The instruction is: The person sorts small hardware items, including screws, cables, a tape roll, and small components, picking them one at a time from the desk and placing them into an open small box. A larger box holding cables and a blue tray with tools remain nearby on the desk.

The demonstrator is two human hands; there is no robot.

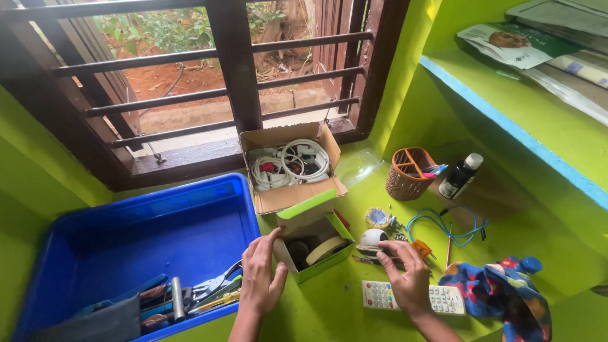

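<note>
Here, left hand (261,278) spread flat against green box (315,244) — right hand (405,278) pinching a pen (373,258), fingers closed.

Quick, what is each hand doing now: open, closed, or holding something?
Left hand: open, fingers resting on the side of the small green box.
Right hand: fingers curled onto small items above the white remote; firm grip cannot be told.

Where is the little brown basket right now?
In the head view, the brown basket stands on the green counter, on the right side near the window corner. A dark bottle with a white cap stands just right of it, and blue cable lies in front.
</note>
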